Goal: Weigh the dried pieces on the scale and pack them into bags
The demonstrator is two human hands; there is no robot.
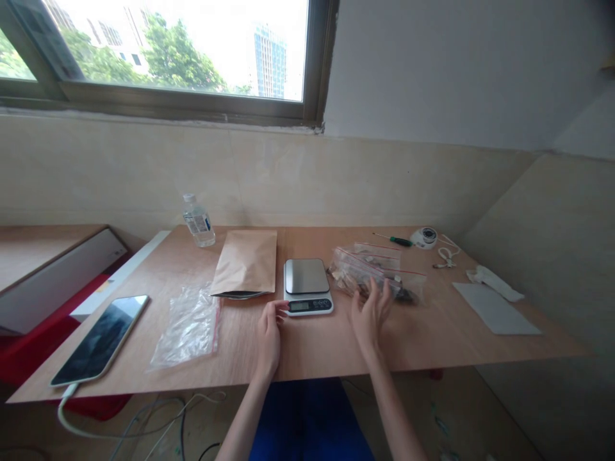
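The empty left hand, its fingers loosely together, rests on the smooth, pale wood-veneer tabletop, fingertips just beside a rectangular black digital kitchen scale with a flat brushed-steel platform. The open right hand, fingers spread and holding nothing, is at a crinkled clear zip-top plastic bag with red seal lines, lumpy with small brown pieces, though any contact cannot be told. A creased kraft-paper envelope lies just left of the scale, beside a flattened clear plastic bag
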